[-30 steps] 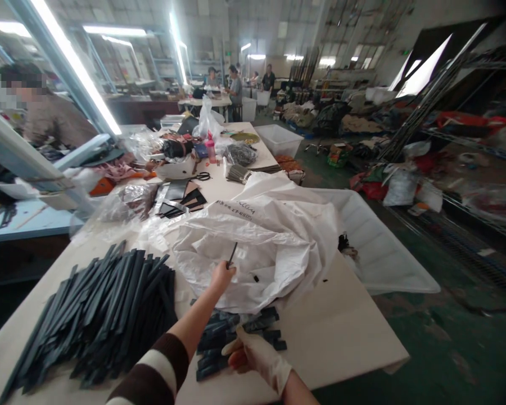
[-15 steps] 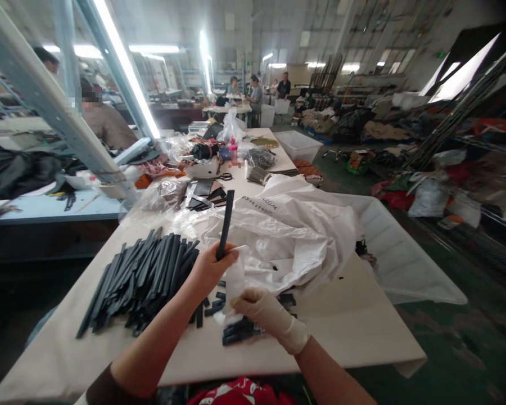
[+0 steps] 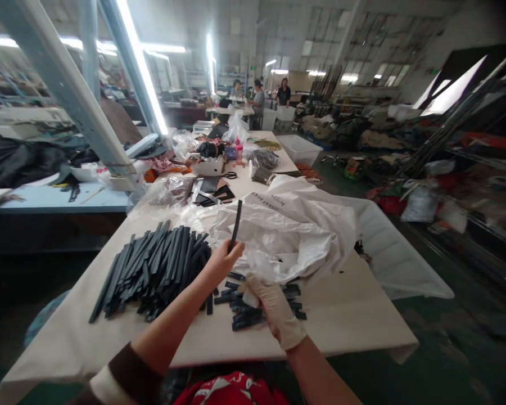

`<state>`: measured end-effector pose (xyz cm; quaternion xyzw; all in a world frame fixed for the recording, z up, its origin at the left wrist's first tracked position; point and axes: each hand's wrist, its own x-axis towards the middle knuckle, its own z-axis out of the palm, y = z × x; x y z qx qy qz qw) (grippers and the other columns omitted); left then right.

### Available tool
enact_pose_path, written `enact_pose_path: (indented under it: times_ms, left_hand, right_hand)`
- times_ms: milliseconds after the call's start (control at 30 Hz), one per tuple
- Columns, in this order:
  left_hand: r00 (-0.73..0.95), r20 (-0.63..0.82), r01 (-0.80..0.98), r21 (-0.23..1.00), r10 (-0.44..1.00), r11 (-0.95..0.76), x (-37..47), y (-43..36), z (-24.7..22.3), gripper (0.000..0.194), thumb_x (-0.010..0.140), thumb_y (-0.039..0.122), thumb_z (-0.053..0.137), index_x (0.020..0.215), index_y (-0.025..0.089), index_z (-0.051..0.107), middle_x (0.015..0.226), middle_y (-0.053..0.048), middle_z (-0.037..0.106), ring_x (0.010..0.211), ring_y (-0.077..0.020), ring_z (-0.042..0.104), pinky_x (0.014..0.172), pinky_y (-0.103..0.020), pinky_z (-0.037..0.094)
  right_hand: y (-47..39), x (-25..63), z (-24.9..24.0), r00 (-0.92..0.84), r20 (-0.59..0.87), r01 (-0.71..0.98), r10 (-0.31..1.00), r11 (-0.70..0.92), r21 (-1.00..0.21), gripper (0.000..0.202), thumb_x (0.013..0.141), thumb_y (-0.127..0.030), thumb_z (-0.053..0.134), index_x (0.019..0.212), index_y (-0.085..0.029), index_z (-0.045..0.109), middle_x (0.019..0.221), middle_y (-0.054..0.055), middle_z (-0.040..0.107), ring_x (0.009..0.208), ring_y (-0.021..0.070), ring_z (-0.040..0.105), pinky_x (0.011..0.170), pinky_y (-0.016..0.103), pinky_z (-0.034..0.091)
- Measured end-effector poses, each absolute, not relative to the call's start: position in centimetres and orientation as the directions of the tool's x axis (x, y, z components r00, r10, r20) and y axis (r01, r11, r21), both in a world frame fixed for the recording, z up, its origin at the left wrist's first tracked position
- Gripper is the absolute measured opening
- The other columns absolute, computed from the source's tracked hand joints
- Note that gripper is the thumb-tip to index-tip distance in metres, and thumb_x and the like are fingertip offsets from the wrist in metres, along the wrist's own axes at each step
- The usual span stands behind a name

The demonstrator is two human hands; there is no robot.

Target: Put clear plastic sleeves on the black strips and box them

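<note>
My bare left hand point(image 3: 225, 257) is closed around the lower end of a black strip point(image 3: 236, 225), which stands nearly upright above the table. A whitish glove covers my right hand point(image 3: 276, 309), whose thumb and fingers pinch a small piece of whitish film point(image 3: 250, 296). Under and around the gloved hand lie several short black pieces point(image 3: 245, 322). To the left of both hands is a heap of long black strips point(image 3: 152, 270). Just beyond the hands a crumpled white sack point(image 3: 303, 230) with handwriting is spread over the table.
The cream-covered table point(image 3: 341, 332) extends away from me. Farther back on it are scissors point(image 3: 231, 175), a pink bottle point(image 3: 238, 152) and clear plastic bags point(image 3: 168, 191). A large white bin point(image 3: 400, 259) stands at the right edge. A slanted metal post point(image 3: 76, 90) rises at left. Several people are in the background.
The whitish film stretched between my hands is now apart from the left hand and bunched in the right fingers. The right hand has shifted slightly right; the strip stays in my left hand.
</note>
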<state>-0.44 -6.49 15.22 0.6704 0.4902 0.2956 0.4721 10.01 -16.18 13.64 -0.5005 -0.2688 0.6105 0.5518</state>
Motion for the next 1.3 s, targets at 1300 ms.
enact_pose_path:
  times_ms: [1300]
  left_hand:
    - [0.493,-0.217,0.516,0.852,0.842,-0.082,1.3,-12.9,13.2,0.033,0.083,0.042,0.031,0.1,0.018,0.047,0.057,0.005,0.046,0.052,-0.012,0.044,0.05,-0.022,0.034]
  right_hand:
    - [-17.5,15.7,10.4,0.049,-0.289,-0.196,0.956,-0.274,-0.941,0.044,0.063,-0.057,0.064,0.059,-0.014,0.058,0.044,-0.005,0.042,0.041,0.0053,0.03,0.039,0.021,0.023]
